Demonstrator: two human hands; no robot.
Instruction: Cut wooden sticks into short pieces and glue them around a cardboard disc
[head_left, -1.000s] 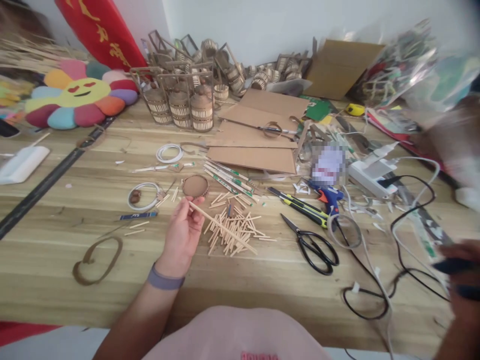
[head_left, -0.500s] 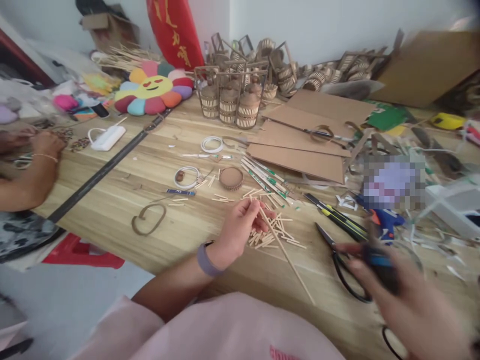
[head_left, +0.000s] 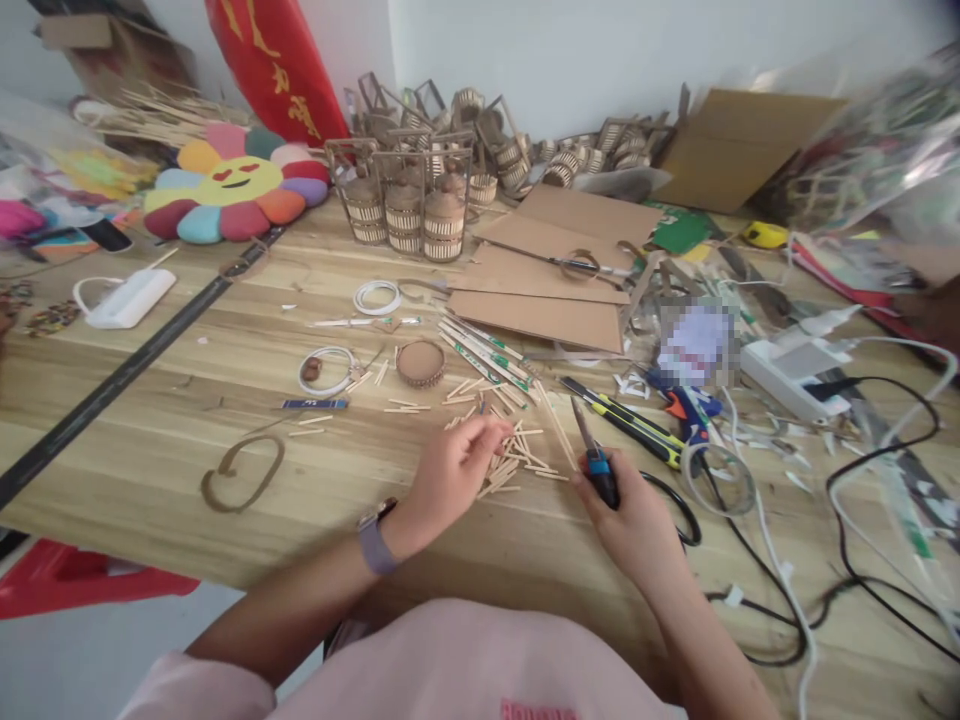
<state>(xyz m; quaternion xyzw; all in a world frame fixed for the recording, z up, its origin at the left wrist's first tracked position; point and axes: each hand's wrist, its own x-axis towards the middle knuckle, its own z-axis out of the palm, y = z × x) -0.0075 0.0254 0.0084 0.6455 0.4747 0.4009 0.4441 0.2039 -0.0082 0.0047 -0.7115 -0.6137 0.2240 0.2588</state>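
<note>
Pale wood with brown grain makes the wide table [head_left: 337,545], and a whitish wall [head_left: 570,60] stands at 12 o'clock behind it. Clock places are counted from the loose pile of short, pale wooden sticks [head_left: 506,475], which lies on the table near the middle of the view.

The left hand [head_left: 446,470] is over the left edge of this pile, with thumb and forefinger brought together; whether they pinch something, I cannot tell. At 3 o'clock, the right hand [head_left: 626,510] has its fingers closed around a black-and-blue handled tool with a pointed metal blade [head_left: 598,465]. A long, thin wooden stick [head_left: 555,425] slants from 1 o'clock down to this hand's thumb side; whether it is gripped there is not clear.

At 10 o'clock, near the pile, lies a round brown shallow piece with a beaded rim [head_left: 420,364]. Flat brown cardboard sheets [head_left: 540,305] lie toward 12 to 1 o'clock. At 11 o'clock stand small slatted baskets in a brown frame [head_left: 405,220], and farther at 10 o'clock is a multicoloured flower-shaped cushion [head_left: 240,183]. A yellow-and-black cutter [head_left: 634,425] is at 2 to 3 o'clock. Low at 8 to 9 o'clock, beyond the table edge, a red plastic stool [head_left: 82,580] shows on the pale floor [head_left: 112,650].
</note>
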